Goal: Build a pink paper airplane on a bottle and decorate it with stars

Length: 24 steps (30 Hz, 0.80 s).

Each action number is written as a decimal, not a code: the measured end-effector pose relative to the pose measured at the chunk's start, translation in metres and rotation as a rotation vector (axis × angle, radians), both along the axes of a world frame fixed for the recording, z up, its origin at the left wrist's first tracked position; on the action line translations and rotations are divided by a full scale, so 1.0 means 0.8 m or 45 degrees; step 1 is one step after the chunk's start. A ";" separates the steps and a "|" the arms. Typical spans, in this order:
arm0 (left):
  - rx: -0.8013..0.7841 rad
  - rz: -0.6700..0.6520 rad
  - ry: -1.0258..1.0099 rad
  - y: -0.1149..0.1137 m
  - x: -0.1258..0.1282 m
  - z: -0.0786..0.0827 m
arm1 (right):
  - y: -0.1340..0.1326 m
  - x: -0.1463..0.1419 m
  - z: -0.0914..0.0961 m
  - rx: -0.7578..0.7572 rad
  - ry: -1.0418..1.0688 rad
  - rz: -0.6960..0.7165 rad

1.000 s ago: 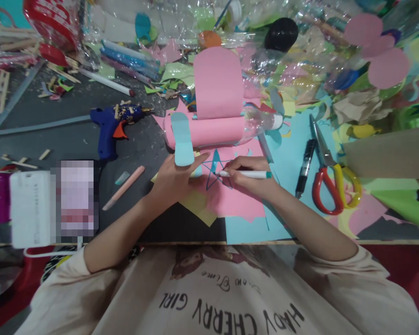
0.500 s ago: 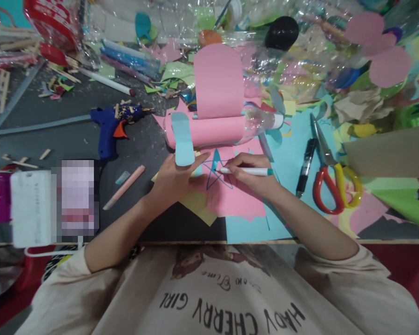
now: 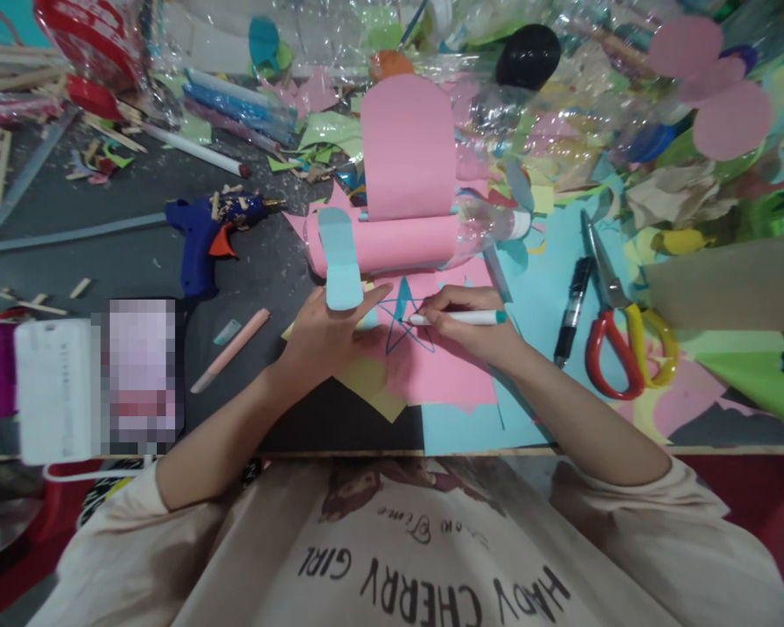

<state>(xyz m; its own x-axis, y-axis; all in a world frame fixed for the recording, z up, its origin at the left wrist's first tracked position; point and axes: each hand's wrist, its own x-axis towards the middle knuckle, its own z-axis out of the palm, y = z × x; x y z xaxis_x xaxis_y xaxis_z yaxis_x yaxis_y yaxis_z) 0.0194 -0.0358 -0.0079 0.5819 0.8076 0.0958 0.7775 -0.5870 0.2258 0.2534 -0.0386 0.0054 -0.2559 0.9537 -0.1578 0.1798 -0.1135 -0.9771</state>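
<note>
My right hand (image 3: 465, 315) pinches a white marker (image 3: 456, 319) with a green end, its tip touching the pink paper (image 3: 444, 374). On that paper is a blue outlined star (image 3: 402, 326), and its top point is coloured in. My left hand (image 3: 330, 331) lies flat over the paper's left side, fingers spread, with nothing gripped. Just beyond both hands lies a plastic bottle wrapped in pink paper (image 3: 405, 244), with a rounded pink flap standing up from it. A light blue paper strip (image 3: 341, 261) hangs from the bottle's left end over the left hand.
Red-and-yellow-handled scissors (image 3: 618, 340) and a black pen (image 3: 573, 309) lie to the right. A blue glue gun (image 3: 202, 239), a peach marker (image 3: 232, 348) and a phone (image 3: 142, 374) are on the left. Paper scraps and plastic bottles crowd the back.
The marker has shifted very slightly left, and a little more blue shows in the star's top point. My left hand stays in place.
</note>
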 end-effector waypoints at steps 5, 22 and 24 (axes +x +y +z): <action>-0.009 0.019 0.002 0.001 0.001 0.000 | 0.003 0.000 -0.002 -0.041 -0.027 0.005; -0.106 0.027 0.087 0.003 0.002 0.007 | 0.006 0.002 0.000 -0.018 0.011 0.022; -0.118 0.038 0.089 0.003 0.002 0.007 | 0.006 0.002 -0.001 -0.027 -0.012 0.026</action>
<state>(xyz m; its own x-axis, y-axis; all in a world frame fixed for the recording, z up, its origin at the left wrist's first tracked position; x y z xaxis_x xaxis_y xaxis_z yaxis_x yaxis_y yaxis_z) 0.0210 -0.0336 -0.0021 0.5603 0.8280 -0.0203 0.8099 -0.5426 0.2227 0.2553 -0.0338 0.0045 -0.2739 0.9447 -0.1804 0.1912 -0.1304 -0.9729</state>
